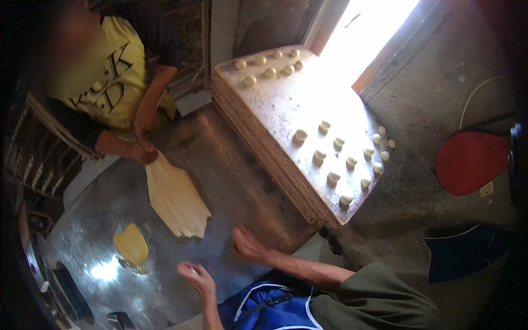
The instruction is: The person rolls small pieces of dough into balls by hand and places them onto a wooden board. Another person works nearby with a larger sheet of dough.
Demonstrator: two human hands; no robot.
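My left hand (198, 277) is over the dark, shiny worktop (165, 297), its fingers curled; a small pale bit shows at them, too small to identify. Blurred and half closed, my right hand (248, 244) is above the worktop near the stack of boards; whether it holds anything cannot be told. Beyond both hands lies a long, stretched sheet of dough (177, 196), its far end gathered in a co-worker's hands. A smaller yellow piece of dough (132, 244) rests on the worktop beyond and to the left of my left hand, beside a wet, glossy patch.
A co-worker in a yellow shirt (123, 70) stands across the worktop. At the right, a stack of wooden boards (264, 156) bears several small dough balls (319, 156). A red rounded object (470, 163) and dark blue cloth (466, 251) are farther right.
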